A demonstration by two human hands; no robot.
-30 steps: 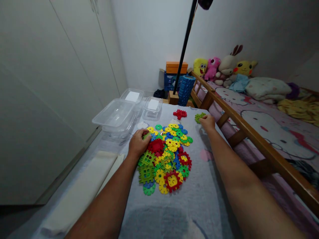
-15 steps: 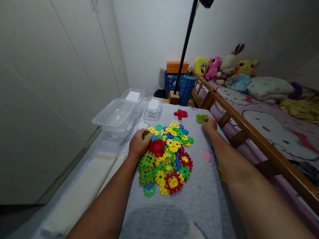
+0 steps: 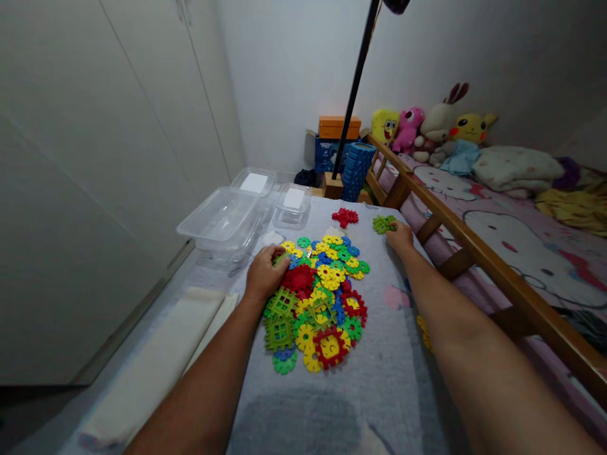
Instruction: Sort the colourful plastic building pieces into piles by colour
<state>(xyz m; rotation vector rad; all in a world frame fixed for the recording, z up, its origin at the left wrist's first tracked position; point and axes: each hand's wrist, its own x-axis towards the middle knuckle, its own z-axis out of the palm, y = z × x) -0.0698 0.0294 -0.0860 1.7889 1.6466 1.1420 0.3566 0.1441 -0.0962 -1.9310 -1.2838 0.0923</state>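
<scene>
On the cloth-covered table lies a heap of plastic building pieces [image 3: 331,276]: yellow, green and blue notched discs with red and green square pieces. My left hand [image 3: 266,272] rests at the heap's left edge, its fingers curled on a green piece [image 3: 281,259] that is partly hidden. Farther off to the right, my right hand [image 3: 401,237] has its fingertips closed on a green square piece at a small green pile [image 3: 382,224]. Left of that pile sits a group of red pieces [image 3: 346,217]. Green square pieces [image 3: 279,332] and a red square frame [image 3: 331,347] lie at the heap's near side.
Clear plastic boxes [image 3: 220,218] stand at the back left, one smaller box [image 3: 292,205] beside them. Folded cream cloth [image 3: 156,366] lies along the left side. A wooden bed rail [image 3: 474,259] borders the table's right. A black pole [image 3: 353,95] rises behind the table.
The view has shifted very slightly. My right hand's fingers have moved a little at the green pile; my left hand stays at the heap.
</scene>
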